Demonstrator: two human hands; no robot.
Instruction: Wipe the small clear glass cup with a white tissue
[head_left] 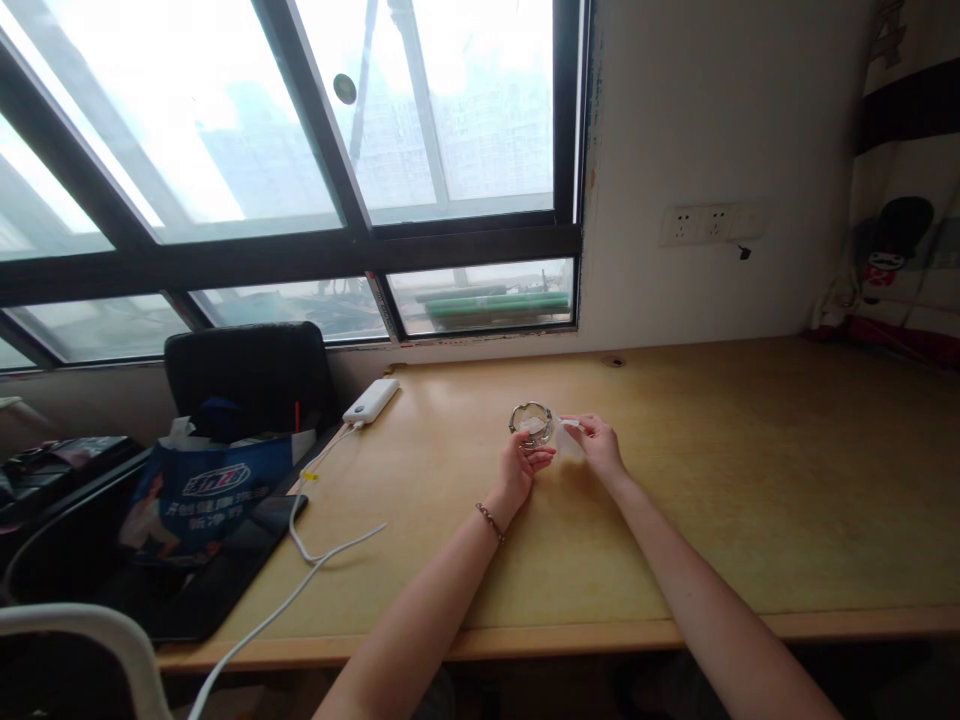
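A small clear glass dish [531,420], like an ashtray, stands on the wooden desk [735,470] in front of me. My left hand [519,468] is curled around its near side, gripping it. My right hand [598,445] is just to the right of the dish, fingers pinched on a thin pale piece [568,434], perhaps tissue or film, that reaches toward the dish. A beaded bracelet sits on my left wrist.
A white power bank [370,399] with a white cable [315,545] lies at the desk's left. A dark tablet [225,570], a blue printed bag [202,495] and a black chair back [247,375] crowd the left edge. Wall sockets [709,223] are above the desk.
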